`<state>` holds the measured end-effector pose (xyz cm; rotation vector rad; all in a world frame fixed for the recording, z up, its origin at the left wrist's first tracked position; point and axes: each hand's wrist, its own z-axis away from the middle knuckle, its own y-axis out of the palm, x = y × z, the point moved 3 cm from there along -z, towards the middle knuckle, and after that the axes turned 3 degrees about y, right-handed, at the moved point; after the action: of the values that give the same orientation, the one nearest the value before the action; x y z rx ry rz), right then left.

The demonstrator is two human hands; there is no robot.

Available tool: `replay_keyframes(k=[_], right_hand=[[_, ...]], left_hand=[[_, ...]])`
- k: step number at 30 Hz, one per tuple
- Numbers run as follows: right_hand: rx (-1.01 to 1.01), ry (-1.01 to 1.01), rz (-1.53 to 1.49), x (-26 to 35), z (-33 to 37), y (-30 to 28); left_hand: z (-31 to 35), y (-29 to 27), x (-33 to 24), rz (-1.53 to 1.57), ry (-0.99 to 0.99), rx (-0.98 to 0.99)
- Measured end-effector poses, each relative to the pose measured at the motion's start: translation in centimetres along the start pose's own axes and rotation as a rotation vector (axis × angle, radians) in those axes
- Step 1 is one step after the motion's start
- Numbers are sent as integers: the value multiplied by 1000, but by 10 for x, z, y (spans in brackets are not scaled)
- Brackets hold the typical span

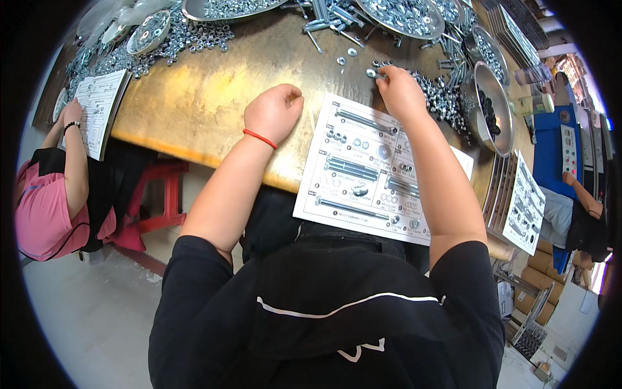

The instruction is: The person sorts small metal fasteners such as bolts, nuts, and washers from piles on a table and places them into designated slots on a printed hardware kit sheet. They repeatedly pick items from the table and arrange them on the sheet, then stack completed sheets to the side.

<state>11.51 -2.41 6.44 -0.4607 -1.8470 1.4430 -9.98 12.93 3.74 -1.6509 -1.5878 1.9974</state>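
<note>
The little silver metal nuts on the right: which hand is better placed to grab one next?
Probably the right hand: it is beside those little silver metal nuts, though it seems to hold a small silver metal piece. The left hand is farther off, left of the white printed paper sheet.

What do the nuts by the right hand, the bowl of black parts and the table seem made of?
Nuts: metal, probably plated steel, going by their bright silvery glint.
Bowl: metal, likely stainless steel; its smooth grey wall looks shiny.
Table: unclear, perhaps wood or worn metal; its brown top is scuffed, patchy and glossy.
</note>
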Motion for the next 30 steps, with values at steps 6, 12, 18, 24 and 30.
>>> replay_keyframes(k=[6,12,18,24,30], right_hand=[[147,56,159,8,-39,14],[236,51,163,18,-55,10],[350,17,218,23,-62,4],[293,-44,42,18,-60,1],[229,-205,88,30,-104,17]], left_hand=[[-4,0,-1,-60,26,-63],[-7,0,3,-40,-1,-44],[-8,-2,2,-33,-2,-49],[-9,0,4,-27,-11,-45],[-9,-1,4,-47,-26,-29]])
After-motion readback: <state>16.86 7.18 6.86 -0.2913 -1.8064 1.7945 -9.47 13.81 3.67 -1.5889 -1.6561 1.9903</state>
